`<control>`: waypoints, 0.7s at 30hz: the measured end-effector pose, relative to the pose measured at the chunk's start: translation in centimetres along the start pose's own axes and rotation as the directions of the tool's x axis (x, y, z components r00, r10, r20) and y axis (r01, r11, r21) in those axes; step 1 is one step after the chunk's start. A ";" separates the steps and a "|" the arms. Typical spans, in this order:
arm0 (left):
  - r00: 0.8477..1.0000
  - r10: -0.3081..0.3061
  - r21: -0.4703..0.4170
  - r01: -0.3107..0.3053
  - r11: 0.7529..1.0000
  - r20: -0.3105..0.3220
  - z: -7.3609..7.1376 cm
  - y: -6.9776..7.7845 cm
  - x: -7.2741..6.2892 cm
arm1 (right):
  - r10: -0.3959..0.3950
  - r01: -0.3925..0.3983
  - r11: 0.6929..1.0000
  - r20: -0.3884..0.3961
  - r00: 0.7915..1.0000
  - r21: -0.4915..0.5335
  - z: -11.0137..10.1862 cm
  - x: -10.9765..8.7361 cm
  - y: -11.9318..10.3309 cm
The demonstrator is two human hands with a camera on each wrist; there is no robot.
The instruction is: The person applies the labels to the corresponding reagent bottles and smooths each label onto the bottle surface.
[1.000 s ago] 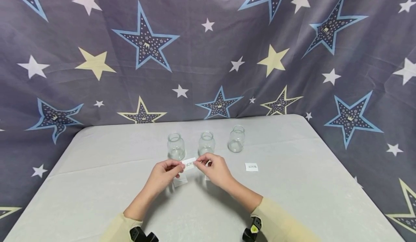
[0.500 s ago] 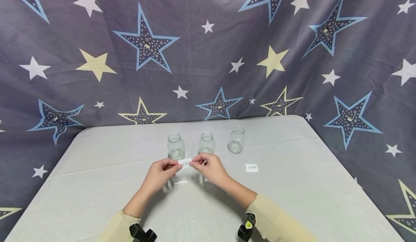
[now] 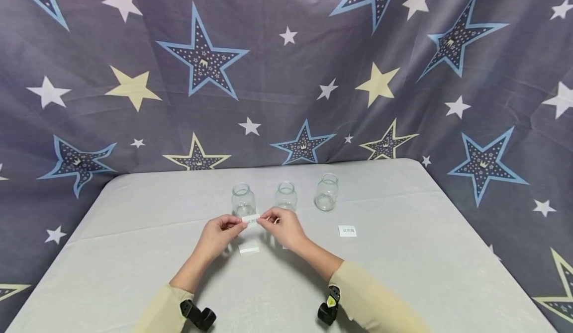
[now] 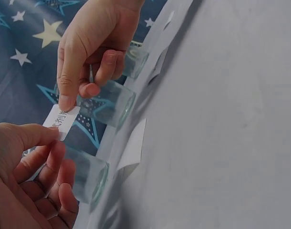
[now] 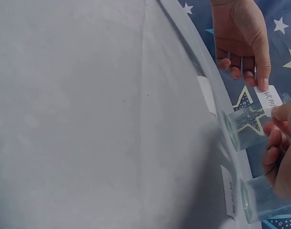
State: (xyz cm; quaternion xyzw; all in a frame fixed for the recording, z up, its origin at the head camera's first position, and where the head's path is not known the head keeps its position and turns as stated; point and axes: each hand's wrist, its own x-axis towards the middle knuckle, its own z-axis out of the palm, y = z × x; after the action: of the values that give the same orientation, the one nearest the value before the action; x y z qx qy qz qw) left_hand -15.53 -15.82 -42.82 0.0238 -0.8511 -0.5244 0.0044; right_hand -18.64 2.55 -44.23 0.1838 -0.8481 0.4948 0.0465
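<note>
- The left hand (image 3: 217, 234) pinches the left end of a white paper label (image 3: 250, 220) bearing dark characters.
- The right hand (image 3: 286, 228) pinches the label's right end, fingertips and thumb together.
- The label is raised above the table (image 3: 134, 273), at the near side of the left glass jar (image 3: 243, 204).
- The middle glass jar (image 3: 286, 194) and right glass jar (image 3: 327, 195) stand upright, apart.
- A white slip (image 3: 248, 249) lies nearer; a second label (image 3: 347, 231) lies at right.
</note>
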 end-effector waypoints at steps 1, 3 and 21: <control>1.000 0.001 0.009 -0.001 1.000 -0.001 0.0 -0.1 0.1 | -0.003 0.003 1.000 -0.005 1.000 -0.004 0.1 0.1 0.0; 1.000 0.004 0.021 -0.004 1.000 -0.004 -0.1 -0.2 0.3 | -0.006 0.006 1.000 -0.012 1.000 -0.013 0.4 0.3 0.1; 1.000 -0.004 0.042 0.004 0.999 -0.006 -0.5 -0.6 1.1 | -0.029 0.027 0.998 -0.027 0.999 -0.051 0.8 1.2 0.3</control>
State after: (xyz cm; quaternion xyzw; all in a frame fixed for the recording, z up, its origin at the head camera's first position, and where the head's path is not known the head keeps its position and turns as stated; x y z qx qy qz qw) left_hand -16.64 -16.54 -43.14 0.0272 -0.8619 -0.5064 0.0054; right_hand -19.79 1.69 -44.56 0.1875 -0.8569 0.4751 0.0699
